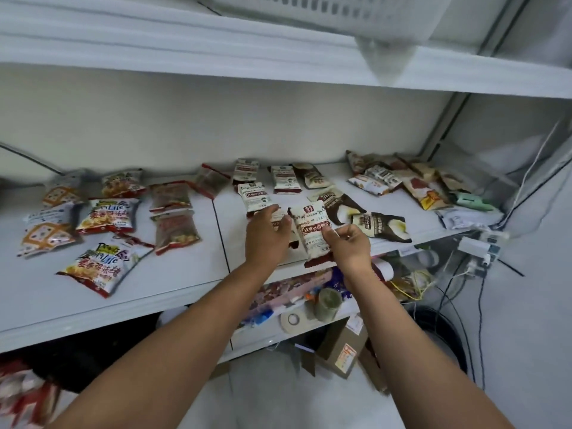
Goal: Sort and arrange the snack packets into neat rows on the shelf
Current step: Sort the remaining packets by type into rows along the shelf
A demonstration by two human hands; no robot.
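Soft, even, fairly bright light with faint shadows. Wide-angle distortion bows the white metal shelf (185, 274). The white perforated basket (340, 13) overhead is motion-smeared.

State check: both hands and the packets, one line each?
right hand: pinches held packet, tilted, lower end past shelf edge.
left hand: over second packet; grip unclear.
brown packets: flat on shelf, untouched.
back-right heap: overlapping, unsorted.
chip bags: flat, loosely rowed.
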